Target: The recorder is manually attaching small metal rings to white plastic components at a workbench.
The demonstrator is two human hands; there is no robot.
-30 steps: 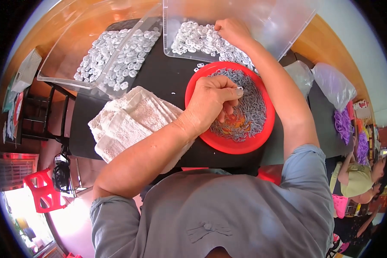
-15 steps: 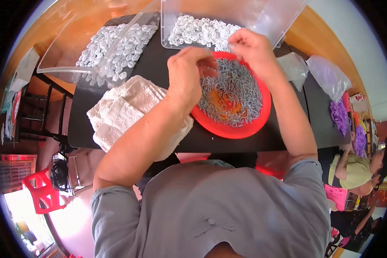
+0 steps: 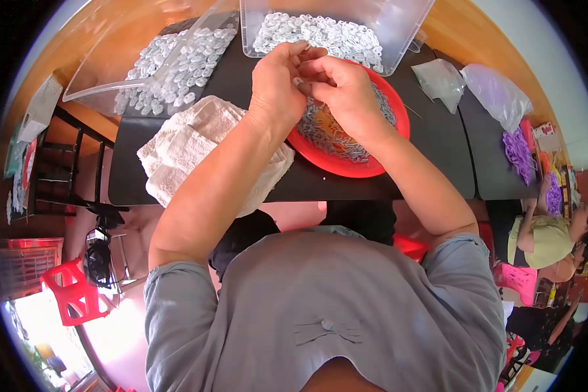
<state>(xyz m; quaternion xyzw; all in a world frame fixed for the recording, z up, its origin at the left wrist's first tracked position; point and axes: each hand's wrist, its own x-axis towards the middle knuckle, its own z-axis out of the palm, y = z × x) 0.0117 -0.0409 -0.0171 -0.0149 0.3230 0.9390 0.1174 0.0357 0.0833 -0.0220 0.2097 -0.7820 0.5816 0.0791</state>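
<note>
Above round red plastic basin [image 3: 346,168], seemingly set close for reach: left hand [image 3: 276,83], right hand [image 3: 349,98]. Fingers bunched; cannot tell if pinching.

Red basin [image 3: 347,168] is glossy plastic, grey bits [image 3: 312,134] look kinda metallic, towel [image 3: 199,140] rough cloth, tub [image 3: 398,42] clear plastic, desk [image 3: 434,140] pretty matt.

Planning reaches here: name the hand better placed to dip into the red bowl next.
Likely the right hand: it hangs over the red bowl and its grey pieces, while the left hand is mostly past the bowl's left edge.
</note>
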